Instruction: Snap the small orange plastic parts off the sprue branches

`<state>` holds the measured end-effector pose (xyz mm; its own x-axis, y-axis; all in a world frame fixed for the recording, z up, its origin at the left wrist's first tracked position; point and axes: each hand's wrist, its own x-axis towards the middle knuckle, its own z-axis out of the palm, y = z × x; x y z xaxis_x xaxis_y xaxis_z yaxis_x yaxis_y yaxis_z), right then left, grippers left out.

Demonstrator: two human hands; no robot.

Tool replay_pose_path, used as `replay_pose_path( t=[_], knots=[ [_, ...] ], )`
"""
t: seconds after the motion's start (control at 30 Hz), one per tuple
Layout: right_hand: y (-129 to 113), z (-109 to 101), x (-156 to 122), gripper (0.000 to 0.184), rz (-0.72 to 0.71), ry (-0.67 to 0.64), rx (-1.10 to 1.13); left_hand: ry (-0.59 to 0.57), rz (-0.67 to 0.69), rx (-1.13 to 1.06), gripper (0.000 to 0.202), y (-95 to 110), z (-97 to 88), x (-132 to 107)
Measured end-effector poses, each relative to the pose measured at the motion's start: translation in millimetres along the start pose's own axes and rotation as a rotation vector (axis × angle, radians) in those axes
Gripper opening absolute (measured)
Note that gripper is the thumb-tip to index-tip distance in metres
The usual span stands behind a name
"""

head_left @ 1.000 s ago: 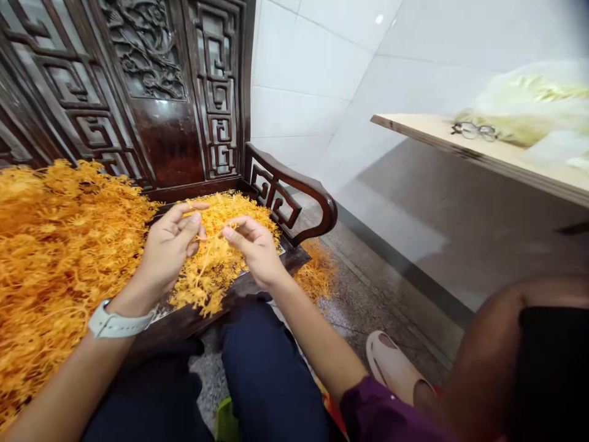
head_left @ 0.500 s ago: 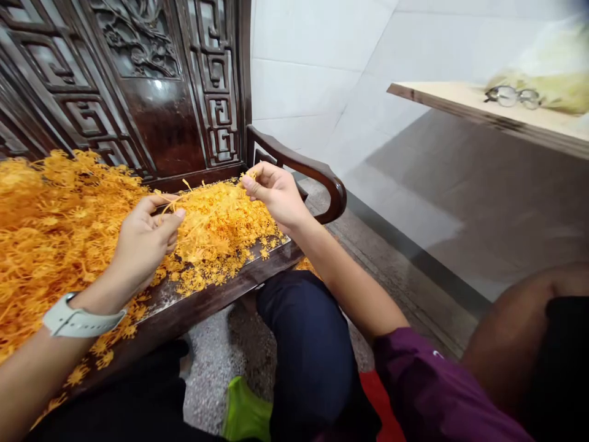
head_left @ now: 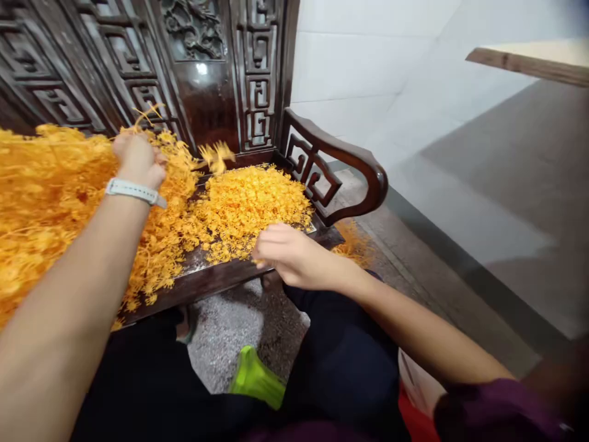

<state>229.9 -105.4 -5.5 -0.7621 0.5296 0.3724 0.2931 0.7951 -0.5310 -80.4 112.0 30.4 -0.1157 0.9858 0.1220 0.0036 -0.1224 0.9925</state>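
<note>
My left hand [head_left: 138,158], with a pale watch strap [head_left: 134,191] on the wrist, is at the large heap of orange plastic flower stems [head_left: 50,202]. Its fingers are mostly turned away and look curled. A blurred orange plastic sprig [head_left: 216,156] sticks out to its right and seems to be in its grip. My right hand [head_left: 292,255] is closed at the bench's front edge, fingertips pinched and pointing left. A speck of orange shows under them, too small to name. Just beyond it lies a lower pile of small orange plastic pieces [head_left: 257,199].
The dark carved wooden bench [head_left: 211,110] has a curved armrest [head_left: 350,156] at its right end. More orange pieces [head_left: 354,242] lie on the floor beyond it. A wooden board edge [head_left: 529,64] juts out at upper right. A bright green object [head_left: 257,374] is between my legs.
My hands have moved apart. The left went up and back over the large heap; the right came down toward the bench's front edge. The view has turned left.
</note>
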Motion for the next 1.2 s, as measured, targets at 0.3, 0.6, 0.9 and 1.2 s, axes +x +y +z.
replay_pose_path(
  t=[0.3, 0.6, 0.9, 1.2],
  knots=[
    [74.9, -9.9, 34.9, 0.029, 0.378, -0.032, -0.109, 0.119, 0.003, -0.159, 0.021, 23.7, -6.4, 4.3],
    [123.7, -26.3, 86.6, 0.045, 0.521, 0.442, 0.135, -0.242, 0.077, 0.068, 0.018, 11.9, 24.6, -60.3],
    [74.8, 5.5, 86.7, 0.049, 0.516, 0.339, 0.892, -0.365, 0.079, 0.097, 0.013, 4.4, 56.3, -88.1],
    [83.2, 3.4, 74.4, 0.035, 0.581, 0.351, 0.798, -0.650, 0.110, 0.381, 0.022, -12.9, 43.3, -89.5]
  ],
)
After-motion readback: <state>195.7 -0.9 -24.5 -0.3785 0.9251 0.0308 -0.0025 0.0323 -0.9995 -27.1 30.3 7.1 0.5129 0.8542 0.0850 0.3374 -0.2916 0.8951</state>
